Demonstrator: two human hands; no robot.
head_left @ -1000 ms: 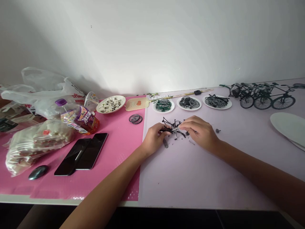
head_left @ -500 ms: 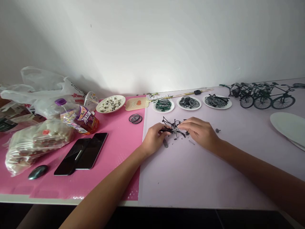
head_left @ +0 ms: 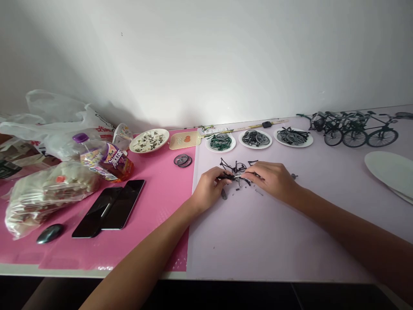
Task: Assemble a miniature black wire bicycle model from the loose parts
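Note:
My left hand (head_left: 209,187) is closed, thumb and fingertips pinching a small black plastic bicycle part (head_left: 226,176). Opposite it, my right hand (head_left: 273,177) grips a thin tool with a silver tip (head_left: 238,175); its tip meets or nearly meets the black part, and the fingers hide most of it. Loose model bicycle pieces lie around the fingertips: a thin black frame (head_left: 227,164) behind, a grey piece (head_left: 238,185) between the hands, and a dark oval piece (head_left: 223,194) below my left fingers. A small dark part (head_left: 294,176) lies past my right wrist.
Plates of green parts (head_left: 220,149), dark wheels (head_left: 255,146) and grey parts (head_left: 293,143) line the wall. Assembled model bicycles (head_left: 361,131) stand right, near white plates (head_left: 390,170). Two wheels (head_left: 183,160), phones (head_left: 124,204), a bottle (head_left: 105,159) and bags lie left.
My right hand has lowered slightly and turned, and the silver tip now points more directly at the black part. My left hand stays nearly in place.

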